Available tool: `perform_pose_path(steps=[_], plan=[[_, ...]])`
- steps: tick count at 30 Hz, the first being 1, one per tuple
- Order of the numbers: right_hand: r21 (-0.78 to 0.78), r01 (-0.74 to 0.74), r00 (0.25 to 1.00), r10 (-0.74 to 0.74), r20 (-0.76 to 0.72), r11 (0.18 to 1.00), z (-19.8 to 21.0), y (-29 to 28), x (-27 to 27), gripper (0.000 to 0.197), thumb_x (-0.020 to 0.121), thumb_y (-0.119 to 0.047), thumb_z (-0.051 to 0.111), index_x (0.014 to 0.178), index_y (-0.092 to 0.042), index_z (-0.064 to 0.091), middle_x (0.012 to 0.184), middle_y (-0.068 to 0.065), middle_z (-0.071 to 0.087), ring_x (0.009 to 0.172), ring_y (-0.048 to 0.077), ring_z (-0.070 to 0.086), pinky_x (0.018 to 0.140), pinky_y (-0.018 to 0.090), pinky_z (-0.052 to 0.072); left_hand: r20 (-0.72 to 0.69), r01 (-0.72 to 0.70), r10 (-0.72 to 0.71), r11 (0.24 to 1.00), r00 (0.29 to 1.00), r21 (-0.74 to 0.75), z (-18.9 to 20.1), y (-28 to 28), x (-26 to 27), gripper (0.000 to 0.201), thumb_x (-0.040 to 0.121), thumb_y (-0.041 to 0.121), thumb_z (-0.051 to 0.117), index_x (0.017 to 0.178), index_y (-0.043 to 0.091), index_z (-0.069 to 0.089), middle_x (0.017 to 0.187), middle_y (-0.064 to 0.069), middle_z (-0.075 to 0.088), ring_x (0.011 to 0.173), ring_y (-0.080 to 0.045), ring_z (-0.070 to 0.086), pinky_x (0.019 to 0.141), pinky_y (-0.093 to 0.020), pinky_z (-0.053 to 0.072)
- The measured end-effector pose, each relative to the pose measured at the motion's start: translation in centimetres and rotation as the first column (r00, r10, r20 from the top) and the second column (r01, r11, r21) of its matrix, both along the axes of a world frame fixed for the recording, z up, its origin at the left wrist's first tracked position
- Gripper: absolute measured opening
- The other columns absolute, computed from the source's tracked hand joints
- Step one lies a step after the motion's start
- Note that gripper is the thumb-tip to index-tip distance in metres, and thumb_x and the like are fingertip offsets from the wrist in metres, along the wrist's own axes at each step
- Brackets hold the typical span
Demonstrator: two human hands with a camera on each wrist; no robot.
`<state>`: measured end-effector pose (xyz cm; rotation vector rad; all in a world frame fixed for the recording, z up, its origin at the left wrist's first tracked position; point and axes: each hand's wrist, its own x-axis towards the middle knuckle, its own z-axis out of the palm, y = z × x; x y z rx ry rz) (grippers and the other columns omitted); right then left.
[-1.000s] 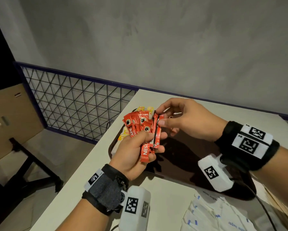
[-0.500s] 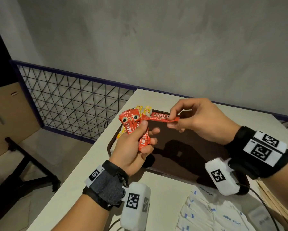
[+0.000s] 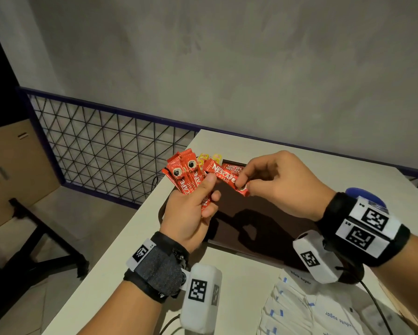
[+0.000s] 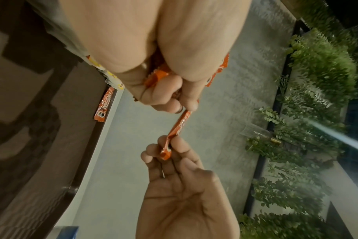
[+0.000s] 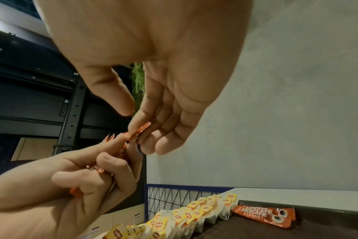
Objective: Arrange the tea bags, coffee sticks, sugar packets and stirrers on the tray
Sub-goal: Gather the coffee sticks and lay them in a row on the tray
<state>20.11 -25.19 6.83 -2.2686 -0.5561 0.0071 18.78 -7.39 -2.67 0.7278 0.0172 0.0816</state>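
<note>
My left hand (image 3: 198, 201) grips a bundle of red coffee sticks (image 3: 186, 175) above the left end of the dark brown tray (image 3: 263, 228). My right hand (image 3: 270, 182) pinches the end of one coffee stick (image 3: 224, 176) that still reaches into the bundle; the left wrist view shows this stick (image 4: 179, 127) stretched between both hands. Two coffee sticks (image 5: 264, 215) lie flat at the tray's far edge. A row of yellow-tagged tea bags (image 5: 184, 215) runs along the tray's left side. White sugar packets (image 3: 311, 308) lie on the table near me.
The white table (image 3: 135, 238) ends at its left edge beside a purple-framed wire fence (image 3: 111, 151). A grey wall (image 3: 227, 68) rises behind. A blue object (image 3: 367, 197) shows behind my right wrist. A cable (image 3: 377, 308) crosses the sugar packets.
My right hand drew one stick out sideways from the bundle, placed it at the tray's far edge, and now pinches another stick coming out of the bundle. The bundle is thinner.
</note>
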Motion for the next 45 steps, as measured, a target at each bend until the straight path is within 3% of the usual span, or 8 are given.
perform_pose_path(steps=[4,8,11,16,24,30,40,45], plan=[[-0.036,-0.017,1.0,0.017,-0.006,0.999,0.0,-0.1,-0.3,0.005,0.086,-0.026,0.082,0.084,-0.025,0.078,0.087,-0.005,0.077,0.096,0.016,0.072,0.084,0.042,0.062,0.001,-0.002,0.002,1.0,1.0,0.022,-0.1,0.3,0.1,0.04,0.089,0.017,0.074,0.123,-0.001,0.061,0.086,-0.007,0.054,0.06,-0.009,0.049,0.04,-0.014,0.033],[-0.013,-0.017,0.999,0.016,-0.043,1.0,-0.3,-0.7,0.4,0.015,0.084,-0.009,0.084,0.086,-0.021,0.076,0.084,0.002,0.077,0.08,0.021,0.074,0.078,0.036,0.063,-0.012,-0.04,0.041,0.998,0.999,0.056,-0.1,0.4,0.2,0.009,0.092,0.005,0.07,0.097,0.006,0.062,0.075,-0.005,0.052,0.053,-0.007,0.047,0.039,-0.014,0.033],[0.105,-0.015,0.996,0.025,-0.09,0.994,-0.3,-1.0,0.8,0.02,0.081,-0.001,0.085,0.093,-0.012,0.073,0.082,0.01,0.075,0.073,0.027,0.075,0.072,0.033,0.064,-0.011,-0.048,0.049,0.997,0.999,0.06,0.0,0.3,0.1,0.007,0.094,0.003,0.067,0.098,0.006,0.063,0.076,-0.005,0.053,0.054,-0.006,0.047,0.04,-0.014,0.033],[0.195,0.144,0.988,-0.13,-0.081,0.97,-0.6,-2.1,4.2,0.016,0.082,-0.002,0.084,0.096,-0.006,0.077,0.077,0.014,0.075,0.064,0.016,0.068,0.06,0.025,0.057,-0.082,-0.086,0.087,0.996,0.993,0.012,0.2,0.5,0.4,0.011,0.092,0.013,0.07,0.1,0.007,0.065,0.08,-0.002,0.057,0.061,-0.009,0.047,0.04,-0.014,0.033],[0.001,0.343,0.933,-0.34,-0.121,0.939,-2.5,-3.2,13.1,0.009,0.085,-0.007,0.082,0.092,-0.011,0.079,0.09,0.013,0.078,0.069,0.016,0.068,0.068,0.031,0.06,-0.137,-0.04,0.038,0.999,0.99,-0.008,0.0,0.8,0.8,0.011,0.095,0.013,0.069,0.101,0.005,0.066,0.077,-0.004,0.055,0.062,-0.011,0.045,0.041,-0.016,0.033],[-0.151,0.288,0.925,-0.315,-0.21,0.946,-5.6,-1.4,17.1,0.011,0.087,-0.007,0.081,0.098,-0.003,0.08,0.09,0.013,0.078,0.067,0.013,0.068,0.06,0.023,0.061,-0.116,-0.041,0.043,0.999,0.992,0.02,-0.4,0.6,0.9,0.01,0.096,0.011,0.068,0.106,0.008,0.069,0.08,-0.002,0.058,0.062,-0.01,0.045,0.041,-0.016,0.032],[-0.204,0.334,0.881,-0.381,-0.281,0.92,-7.6,-1.4,19.8,0.004,0.083,-0.003,0.084,0.083,-0.003,0.079,0.078,0.011,0.076,0.068,0.019,0.072,0.057,0.026,0.062,-0.084,-0.054,0.061,0.995,0.995,0.079,-0.7,0.2,0.9,0.02,0.092,0.01,0.07,0.111,0.007,0.064,0.086,-0.005,0.055,0.062,-0.012,0.045,0.043,-0.017,0.03],[-0.245,0.29,0.885,-0.356,-0.299,0.925,-7.9,-1.0,19.9,0.009,0.081,-0.003,0.086,0.078,-0.005,0.077,0.081,0.01,0.077,0.068,0.019,0.074,0.067,0.03,0.065,-0.076,-0.05,0.057,0.995,0.995,0.088,-0.7,0.1,0.9,0.019,0.092,0.01,0.07,0.11,0.007,0.064,0.088,-0.005,0.055,0.062,-0.012,0.044,0.042,-0.016,0.03]])
